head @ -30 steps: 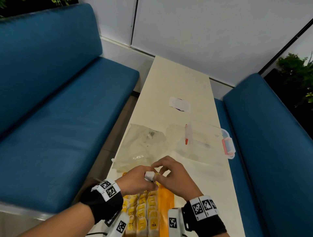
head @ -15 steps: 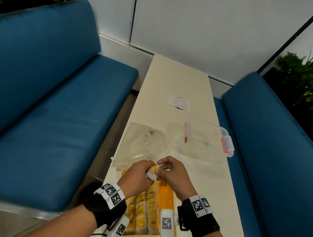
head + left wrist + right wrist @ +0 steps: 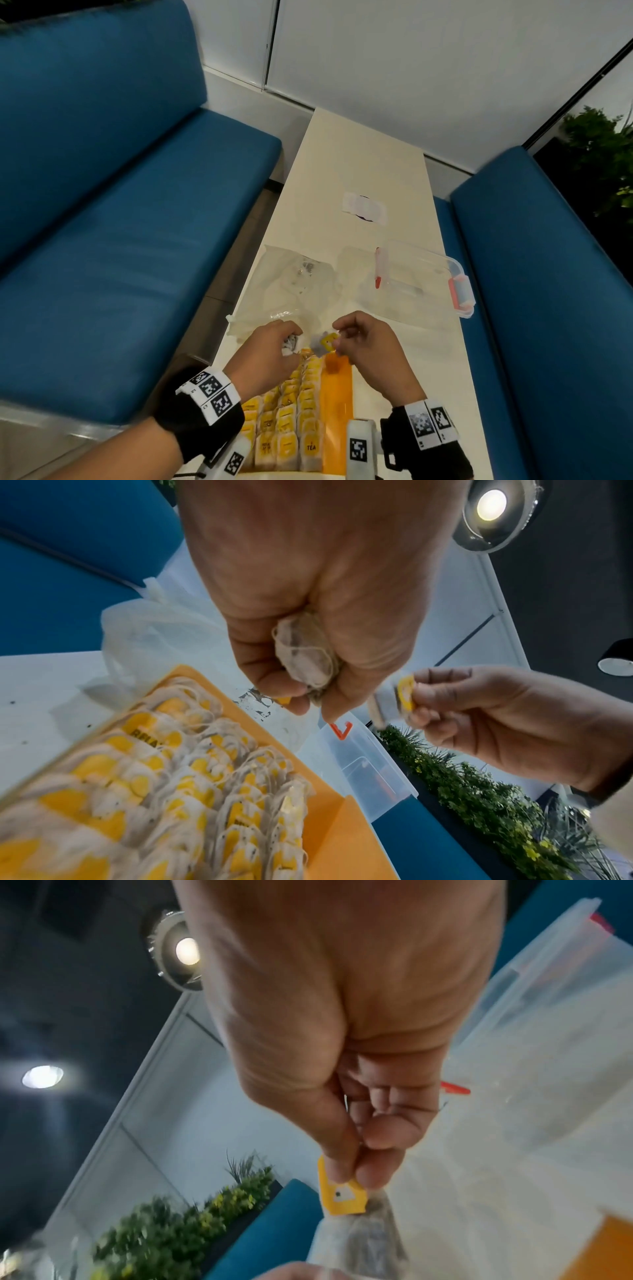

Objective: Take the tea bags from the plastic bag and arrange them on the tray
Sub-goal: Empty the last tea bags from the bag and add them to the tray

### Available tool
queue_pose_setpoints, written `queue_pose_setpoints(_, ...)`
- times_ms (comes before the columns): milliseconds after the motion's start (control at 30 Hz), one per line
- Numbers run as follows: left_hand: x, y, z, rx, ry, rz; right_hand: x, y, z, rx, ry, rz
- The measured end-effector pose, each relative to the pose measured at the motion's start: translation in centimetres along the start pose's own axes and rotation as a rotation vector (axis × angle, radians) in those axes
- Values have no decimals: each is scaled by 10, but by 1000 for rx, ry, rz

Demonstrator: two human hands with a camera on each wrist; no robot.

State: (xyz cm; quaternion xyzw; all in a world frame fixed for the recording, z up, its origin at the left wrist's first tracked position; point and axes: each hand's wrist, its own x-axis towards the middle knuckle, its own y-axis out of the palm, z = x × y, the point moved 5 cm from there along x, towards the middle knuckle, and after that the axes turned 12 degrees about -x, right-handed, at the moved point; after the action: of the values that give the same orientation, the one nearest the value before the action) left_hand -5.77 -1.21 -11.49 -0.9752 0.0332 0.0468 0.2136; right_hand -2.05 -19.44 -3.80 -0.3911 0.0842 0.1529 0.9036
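An orange tray (image 3: 337, 404) (image 3: 337, 829) lies at the near end of the table, with several rows of yellow-tagged tea bags (image 3: 291, 425) (image 3: 192, 785) on its left part. My left hand (image 3: 270, 346) (image 3: 308, 631) hovers over the tray's far end, fingers curled round a bunch of tea bags (image 3: 304, 656). My right hand (image 3: 363, 342) (image 3: 359, 1123) pinches one tea bag (image 3: 323, 342) (image 3: 356, 1237) by its yellow tag (image 3: 339, 1194) (image 3: 405, 693), just right of the left hand. The crumpled clear plastic bag (image 3: 291, 291) lies flat just beyond both hands.
A clear plastic box (image 3: 407, 284) with a pink latch (image 3: 460, 291) and a red-tipped item (image 3: 377, 270) inside stands beyond my right hand. A white sticker (image 3: 364, 208) lies farther up the narrow cream table (image 3: 356, 154). Blue benches (image 3: 120, 240) flank both sides.
My hands, which met over one tea bag, have drawn apart. The right hand now holds a single bag by its tag, while the left keeps the bunch.
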Motion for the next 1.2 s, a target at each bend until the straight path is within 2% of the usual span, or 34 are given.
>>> queue_pose_setpoints(100, -6, -4, 7, -68, -37, -2, 0, -2, -10, -322, -4, -6)
queue_pose_setpoints(167, -11, -5, 11, -102, -55, 7, -3, 0, -17, -442, -13, 14)
queue_pose_setpoints(333, -21, -4, 19, -128, -89, 23, -5, 9, -36, -568, -81, 37)
queue_pose_setpoints(500, -21, -4, 23, -134, -97, 22, 1, 21, -56, -667, -68, 116)
queue_pose_setpoints(700, -18, -1, 28, -126, -121, 39, 14, 37, -56, -834, -110, 140)
queue_pose_setpoints(800, -16, -1, 31, -118, -135, 41, 21, 39, -60, -834, -116, 82)
queue_pose_setpoints(1033, -14, 0, 33, -130, -149, 49, 32, 41, -75, -566, -60, 36)
queue_pose_setpoints(1200, -13, 0, 35, -128, -156, 50, 36, 41, -78, -610, -129, 18)
